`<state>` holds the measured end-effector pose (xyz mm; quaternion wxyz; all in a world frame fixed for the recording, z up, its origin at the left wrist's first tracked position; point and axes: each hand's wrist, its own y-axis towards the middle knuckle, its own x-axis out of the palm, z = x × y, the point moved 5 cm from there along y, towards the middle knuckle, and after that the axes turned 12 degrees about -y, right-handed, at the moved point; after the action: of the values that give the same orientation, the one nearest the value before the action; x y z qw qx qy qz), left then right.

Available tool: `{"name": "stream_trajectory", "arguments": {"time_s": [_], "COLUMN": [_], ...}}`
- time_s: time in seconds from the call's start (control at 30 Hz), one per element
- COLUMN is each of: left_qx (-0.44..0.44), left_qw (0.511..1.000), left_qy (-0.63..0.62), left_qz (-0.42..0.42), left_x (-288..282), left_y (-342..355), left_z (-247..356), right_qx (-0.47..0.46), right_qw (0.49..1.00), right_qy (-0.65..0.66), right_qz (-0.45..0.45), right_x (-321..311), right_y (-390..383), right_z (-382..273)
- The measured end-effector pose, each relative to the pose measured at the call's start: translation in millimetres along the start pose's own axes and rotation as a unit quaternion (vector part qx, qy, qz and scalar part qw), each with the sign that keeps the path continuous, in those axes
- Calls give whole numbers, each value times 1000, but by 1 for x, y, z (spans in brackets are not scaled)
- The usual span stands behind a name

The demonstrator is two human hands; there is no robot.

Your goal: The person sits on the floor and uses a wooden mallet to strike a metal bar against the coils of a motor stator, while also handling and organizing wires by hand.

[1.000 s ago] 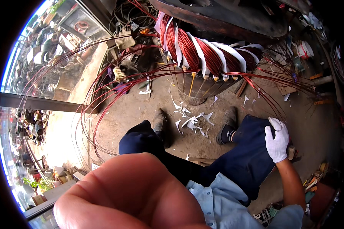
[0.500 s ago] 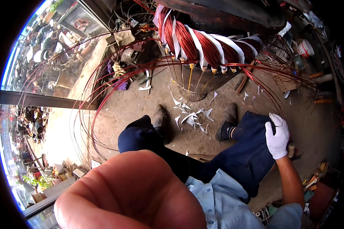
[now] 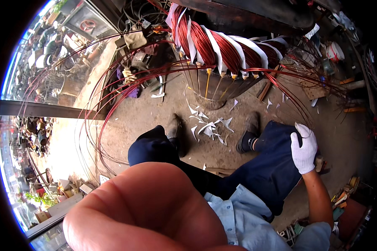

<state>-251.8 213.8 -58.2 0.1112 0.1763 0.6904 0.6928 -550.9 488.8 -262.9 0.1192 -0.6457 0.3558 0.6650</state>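
My bare left hand [image 3: 142,209] is raised very close to the camera and fills the lower middle; its palm side shows, but its fingers are hidden. In a white knitted glove, my right hand [image 3: 304,149] rests on the knee of my dark blue trousers [image 3: 259,171], fingers laid out and holding nothing. Ahead of my feet stands a large motor stator with red copper windings [image 3: 226,52], parted by white insulation strips [image 3: 212,44]. Long red wire leads [image 3: 125,90] loop out from it to the left and right.
White paper scraps [image 3: 209,127] litter the floor between my shoes. Cloths and cables are heaped by a metal-framed glass panel [image 3: 50,109] at left. A white bucket [image 3: 335,52] stands far right, and a pile of tools and boxes [image 3: 347,205] lies at lower right.
My left hand has shifted slightly to the right in front of the camera. My right hand stays on the knee.
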Motion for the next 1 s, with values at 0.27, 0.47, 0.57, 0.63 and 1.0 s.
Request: {"name": "stream_trajectory", "arguments": {"time_s": [0.27, 0.47, 0.57, 0.63, 1.0], "left_qx": [13, -24, -102, -181, -258], "left_qw": [999, 999, 975, 912, 884], "left_qy": [29, -41, -180, -330, -382], "left_qz": [-18, -3, 87, 166, 68], "left_x": [2, 13, 24, 36, 90], "left_y": [3, 6, -23, -17, 5], "left_z": [6, 5, -1, 5, 3], "right_qx": [1, -3, 37, 22, 15], "right_qw": [1000, 1000, 999, 1000, 1000], "right_qy": [3, 12, -17, 2, -12], "right_qz": [5, -2, -11, 3, 18], "right_x": [1, 0, -7, -1, -1], "right_y": [-2, 3, -7, -3, -2], "right_z": [0, -4, 8, 2, 0]}}
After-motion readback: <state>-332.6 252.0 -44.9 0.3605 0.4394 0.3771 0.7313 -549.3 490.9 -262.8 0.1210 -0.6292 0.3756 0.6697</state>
